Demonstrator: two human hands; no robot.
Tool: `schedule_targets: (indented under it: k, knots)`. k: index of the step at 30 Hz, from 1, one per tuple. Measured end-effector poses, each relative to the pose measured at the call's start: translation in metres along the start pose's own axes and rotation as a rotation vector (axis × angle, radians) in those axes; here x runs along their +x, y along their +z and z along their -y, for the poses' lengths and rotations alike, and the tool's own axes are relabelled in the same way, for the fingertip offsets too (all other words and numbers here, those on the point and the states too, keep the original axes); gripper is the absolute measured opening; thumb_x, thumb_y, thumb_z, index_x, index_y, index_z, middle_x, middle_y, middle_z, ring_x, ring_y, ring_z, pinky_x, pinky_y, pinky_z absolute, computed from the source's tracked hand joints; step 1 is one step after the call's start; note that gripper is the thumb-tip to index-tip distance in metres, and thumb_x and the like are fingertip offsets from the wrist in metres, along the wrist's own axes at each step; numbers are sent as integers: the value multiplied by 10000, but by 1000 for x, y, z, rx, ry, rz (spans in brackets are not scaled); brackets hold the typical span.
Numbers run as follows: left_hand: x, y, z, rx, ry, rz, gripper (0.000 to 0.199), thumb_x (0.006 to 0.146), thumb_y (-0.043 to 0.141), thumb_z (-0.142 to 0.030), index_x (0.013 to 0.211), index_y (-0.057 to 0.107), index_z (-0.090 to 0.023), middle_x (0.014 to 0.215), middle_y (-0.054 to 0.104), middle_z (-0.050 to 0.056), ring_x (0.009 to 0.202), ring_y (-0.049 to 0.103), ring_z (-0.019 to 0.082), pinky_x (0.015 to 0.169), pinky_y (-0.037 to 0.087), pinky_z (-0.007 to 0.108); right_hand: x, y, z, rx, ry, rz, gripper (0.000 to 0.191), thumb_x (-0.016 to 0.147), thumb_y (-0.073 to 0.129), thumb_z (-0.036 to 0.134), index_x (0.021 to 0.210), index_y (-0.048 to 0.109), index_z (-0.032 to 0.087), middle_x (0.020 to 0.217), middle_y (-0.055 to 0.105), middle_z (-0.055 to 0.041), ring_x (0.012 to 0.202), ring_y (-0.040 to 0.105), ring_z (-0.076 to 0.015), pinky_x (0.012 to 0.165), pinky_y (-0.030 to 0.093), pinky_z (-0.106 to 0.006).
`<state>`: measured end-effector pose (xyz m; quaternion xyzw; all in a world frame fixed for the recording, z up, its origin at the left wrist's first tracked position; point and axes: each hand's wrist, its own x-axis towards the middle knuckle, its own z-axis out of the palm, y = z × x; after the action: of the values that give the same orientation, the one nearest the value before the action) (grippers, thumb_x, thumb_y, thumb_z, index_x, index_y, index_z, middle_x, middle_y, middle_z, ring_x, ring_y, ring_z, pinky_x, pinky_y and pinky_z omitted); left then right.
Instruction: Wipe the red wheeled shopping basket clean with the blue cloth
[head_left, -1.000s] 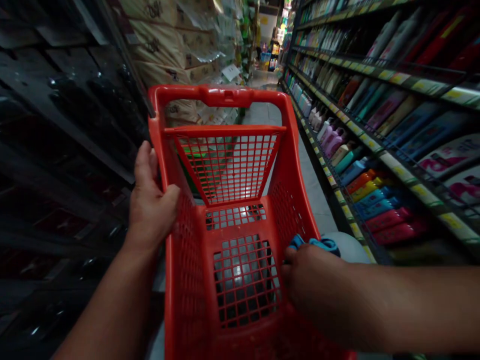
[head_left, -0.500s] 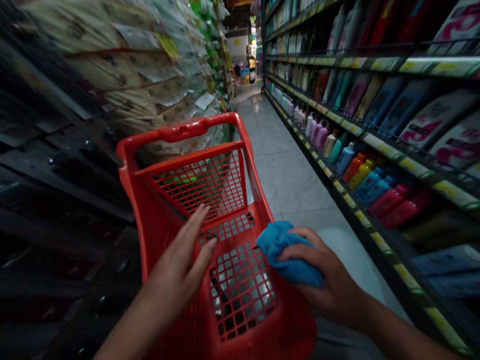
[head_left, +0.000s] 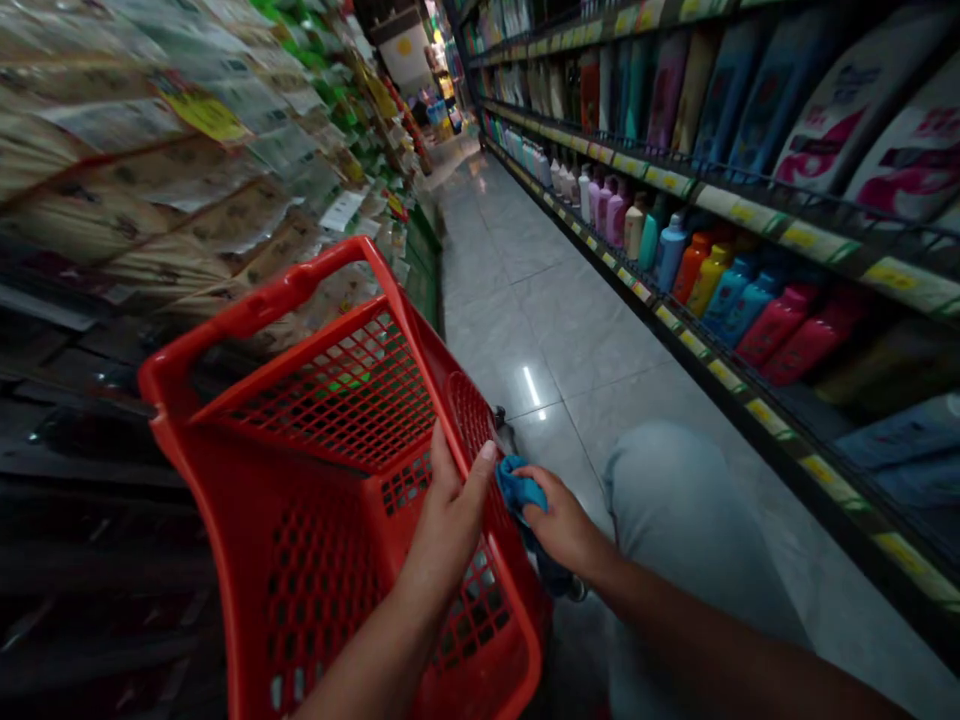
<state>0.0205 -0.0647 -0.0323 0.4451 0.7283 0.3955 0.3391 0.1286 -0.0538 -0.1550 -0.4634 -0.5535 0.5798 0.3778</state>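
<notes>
A red plastic shopping cart (head_left: 300, 290) with lattice walls stands tilted across the view. My left hand (head_left: 452, 505) grips the cart's right rim, thumb on top and fingers on the inner side. Bunched in my right hand (head_left: 559, 515) is a blue cloth (head_left: 519, 487), pressed against the outside of the cart's right wall, close beside my left thumb. Part of the cloth is hidden by my fingers and the cart wall.
Shelves (head_left: 720, 368) of colourful bottles run along the right. Stacked packaged goods (head_left: 187, 200) line the left. Grey floor tiles (head_left: 525, 260) stretch between them. My bent knee (head_left: 675, 500) in light jeans is right of the cart.
My left hand has closed on the cart's right rim. My right hand with the cloth has moved left to the wall's outer side. The cart appears further left and turned.
</notes>
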Motion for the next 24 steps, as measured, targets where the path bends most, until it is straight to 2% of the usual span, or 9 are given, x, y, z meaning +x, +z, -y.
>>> schedule_targets:
  k: [3, 5, 8, 11, 13, 16, 18, 20, 24]
  knots:
    - [2, 4, 8, 91, -12, -105, 710, 977, 422, -592, 1593, 235, -292, 1648, 361, 14, 1524, 326, 189, 1245, 297, 345, -2, -1, 39, 156, -286, 49, 487, 797, 524, 79, 1247, 607, 244, 1291, 632, -73, 1236, 599, -194, 1119, 459, -387]
    - [1, 2, 11, 149, -29, -144, 683, 985, 363, -619, 1585, 275, -304, 1637, 383, -2, 1524, 320, 191, 1234, 318, 328, 6, 3, 44, 192, -386, 55, 506, 803, 517, 66, 1266, 595, 256, 1315, 615, -68, 1261, 584, -183, 1138, 443, -369]
    - [-1, -3, 11, 196, -61, -159, 668, 991, 359, -607, 1587, 278, -315, 1622, 409, -11, 1500, 373, 205, 1235, 327, 353, 6, 13, 9, 72, -201, -20, 564, 720, 488, 0, 1220, 604, 233, 1251, 619, -84, 1208, 608, -212, 1120, 461, -425]
    - [-3, -8, 11, 264, -19, -145, 632, 1002, 390, -550, 1589, 266, -350, 1631, 391, -32, 1507, 360, 217, 1260, 282, 391, -26, 14, -25, -56, 67, -67, 546, 679, 480, -20, 1153, 602, 220, 1165, 616, -92, 1128, 631, -246, 1056, 501, -482]
    - [-3, -10, 12, 286, 11, -131, 625, 1005, 406, -519, 1591, 256, -364, 1642, 369, -47, 1522, 324, 212, 1272, 254, 382, -53, 7, -19, -42, 58, -28, 549, 688, 472, -28, 1149, 587, 247, 1150, 604, -72, 1094, 636, -226, 1019, 524, -440]
    - [-2, -12, 12, 289, -13, -116, 642, 1005, 402, -526, 1599, 248, -338, 1665, 316, -51, 1546, 253, 196, 1282, 211, 346, -73, -10, 20, 97, -168, 71, 536, 724, 474, -33, 1143, 570, 287, 1151, 586, -42, 1064, 632, -175, 974, 536, -325]
    - [-2, -10, 11, 306, -44, -104, 663, 1001, 389, -557, 1601, 252, -310, 1681, 270, -46, 1559, 194, 191, 1287, 175, 339, -66, -14, 36, 179, -335, 107, 486, 756, 491, -13, 1127, 574, 290, 1150, 580, -38, 1075, 623, -171, 982, 527, -309]
    - [-2, -8, 8, 311, -56, -117, 679, 995, 374, -589, 1599, 260, -301, 1687, 248, -44, 1563, 173, 182, 1289, 148, 333, -49, -10, 30, 180, -378, 80, 460, 747, 498, 3, 1108, 582, 276, 1131, 578, -42, 1073, 614, -187, 990, 524, -340]
    - [-4, -6, 5, 295, -60, -98, 726, 976, 426, -595, 1604, 238, -282, 1696, 221, -32, 1563, 160, 152, 1281, 130, 287, -17, 12, -7, 52, 1, -123, 470, 690, 471, 7, 1090, 579, 228, 1070, 593, -65, 1045, 608, -229, 986, 523, -450]
